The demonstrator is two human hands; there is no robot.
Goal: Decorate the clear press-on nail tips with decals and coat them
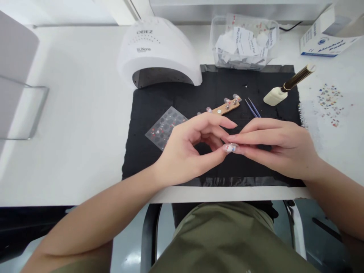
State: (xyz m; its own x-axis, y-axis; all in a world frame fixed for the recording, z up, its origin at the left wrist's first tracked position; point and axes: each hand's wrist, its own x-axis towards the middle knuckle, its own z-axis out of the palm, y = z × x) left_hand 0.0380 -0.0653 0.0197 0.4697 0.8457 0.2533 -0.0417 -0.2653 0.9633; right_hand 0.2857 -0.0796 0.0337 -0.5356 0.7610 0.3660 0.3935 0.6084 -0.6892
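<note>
A small decorated press-on nail is pinched between the fingertips of both hands, low over the black mat. My left hand has its thumb tip at the nail's left end, the other fingers curled above it. From the right, my right hand closes its thumb and fingers on the other end. Just beyond the fingers lies a wooden nail holder strip with several more decorated nails on it. Blue tweezers rest behind my right hand, their lower part hidden. A clear sticker sheet lies partly under my left hand.
A white nail lamp stands at the back left of the black mat. Behind is a clear tub of alcohol pads; an alcohol pad box stands right. A cream polish bottle leans near scattered tiny gems.
</note>
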